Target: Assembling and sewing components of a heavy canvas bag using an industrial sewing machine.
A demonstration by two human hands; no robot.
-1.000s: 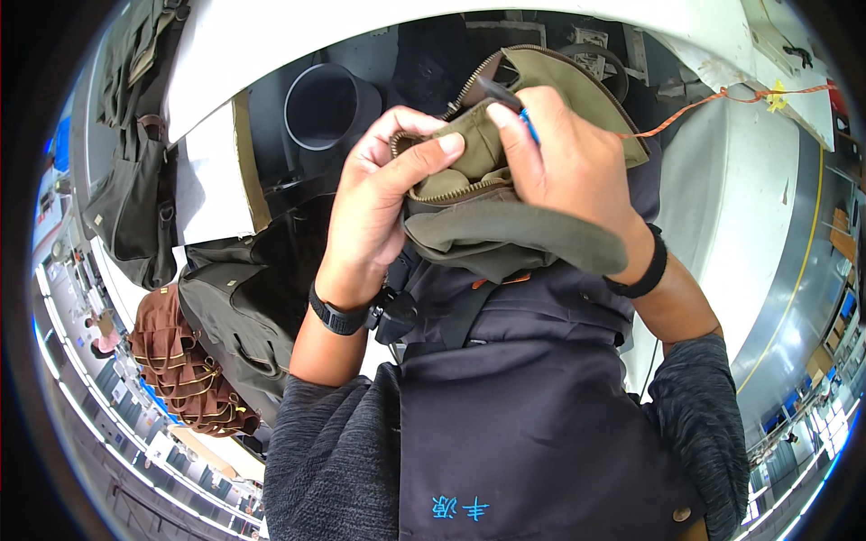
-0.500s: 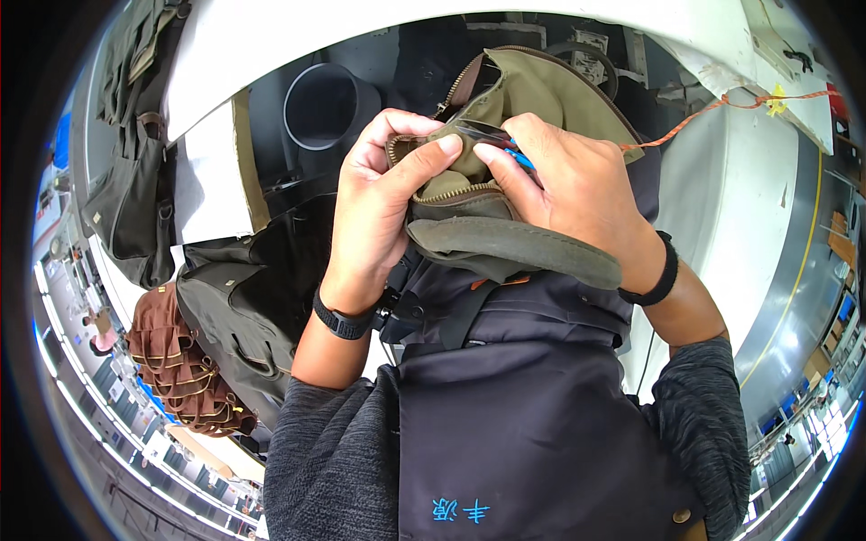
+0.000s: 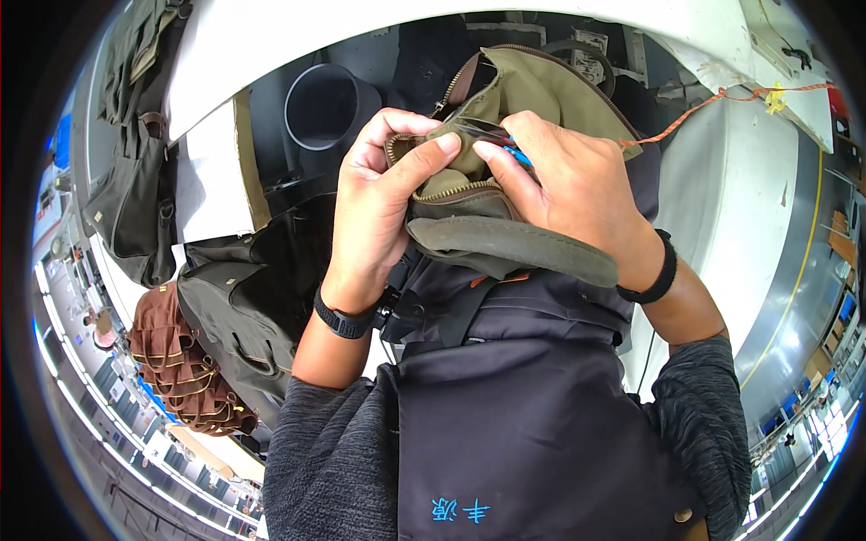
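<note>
Nearest, a dark navy fabric apron (image 3: 532,433) over grey knit sleeves, filling the lower frame. Just above, held up close at chest height: an olive-green canvas bag with a brass zipper (image 3: 505,216), its thick padded edge sagging across the front. Left hand (image 3: 379,207) closed on the bag's left side, thumb pressed along the zipper's edge, a black watch on the wrist. Right hand (image 3: 577,189) closed on the bag's right side, fingertips pinching a small blue object (image 3: 517,156) at the open mouth; a black band on that wrist. Left of the arms, a dark grey canvas bag (image 3: 244,307) and a brown pleated pouch (image 3: 176,361). Farther off, a dark round tube (image 3: 329,104), an orange cord (image 3: 713,104) across a white surface (image 3: 722,207).
</note>
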